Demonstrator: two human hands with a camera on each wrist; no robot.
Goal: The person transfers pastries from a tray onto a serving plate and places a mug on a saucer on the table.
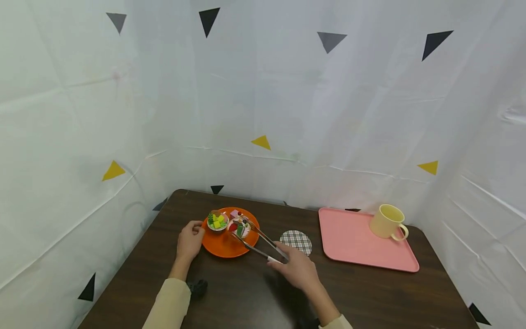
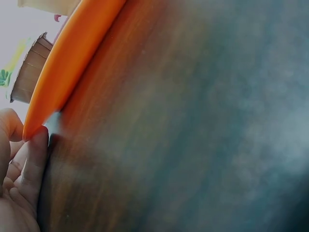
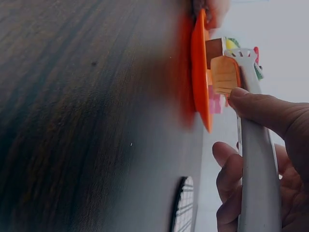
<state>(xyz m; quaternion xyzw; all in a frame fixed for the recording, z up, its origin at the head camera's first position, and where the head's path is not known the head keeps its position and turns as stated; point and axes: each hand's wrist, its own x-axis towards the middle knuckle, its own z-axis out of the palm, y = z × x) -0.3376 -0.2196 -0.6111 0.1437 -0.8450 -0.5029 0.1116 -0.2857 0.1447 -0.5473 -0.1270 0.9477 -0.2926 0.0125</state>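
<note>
Orange plate (image 1: 223, 248): round, beneath our pleated cup (image 1: 218, 222) and fruit-topped tart (image 1: 234, 227).
Left hand (image 1: 190, 240): pinches plate rim.
Right hand (image 1: 297, 268): grips metal tongs (image 3: 260, 179) astride tart.
Pink tray (image 1: 345, 240): right of plate, bearing mug (image 1: 383, 221).

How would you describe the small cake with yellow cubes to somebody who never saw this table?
On the dark table, find the orange plate whose rim the left hand holds. The small cake sits on it, at the side nearest that hand. Yellow cubes and green bits top it, while the neighbouring cake at the tips of the tongs shows red fruit.
</note>
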